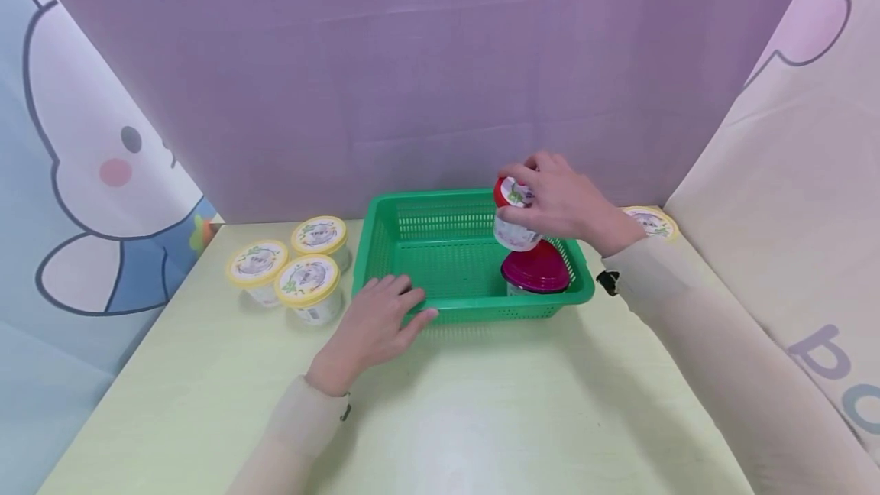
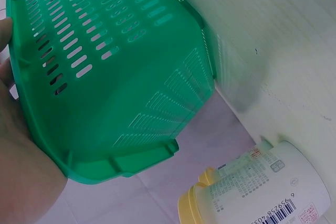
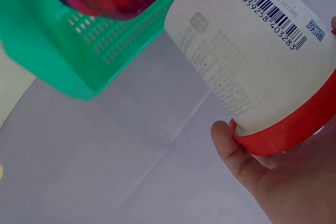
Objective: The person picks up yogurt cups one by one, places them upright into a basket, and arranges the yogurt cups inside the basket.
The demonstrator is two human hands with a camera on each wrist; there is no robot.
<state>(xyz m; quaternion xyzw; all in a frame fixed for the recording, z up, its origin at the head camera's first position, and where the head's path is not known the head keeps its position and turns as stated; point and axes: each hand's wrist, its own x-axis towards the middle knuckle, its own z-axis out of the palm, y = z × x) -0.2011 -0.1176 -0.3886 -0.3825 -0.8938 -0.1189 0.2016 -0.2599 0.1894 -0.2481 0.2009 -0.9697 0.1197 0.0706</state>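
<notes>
My right hand (image 1: 550, 201) grips a white paper tub with a red lid (image 1: 516, 229) by its lid, holding it tilted over the right end of the green basket (image 1: 440, 312). The tub's barcode side (image 3: 252, 51) faces the right wrist camera. Just under it, a tub with a magenta lid (image 1: 536, 270) sits in the basket's right end. At the basket's front left corner, my left hand (image 1: 374, 323) rests on the rim with relaxed fingers. In the left wrist view, no finger shows on the basket's outer wall (image 2: 142, 72).
Several yellow-lidded tubs stand on the table left of the basket, the front one (image 1: 309, 281) close to my left hand. Another yellow-lidded tub (image 1: 649, 221) is partly hidden behind my right forearm. A purple cloth wall (image 1: 426, 82) rises behind the basket, with printed side panels (image 1: 791, 197).
</notes>
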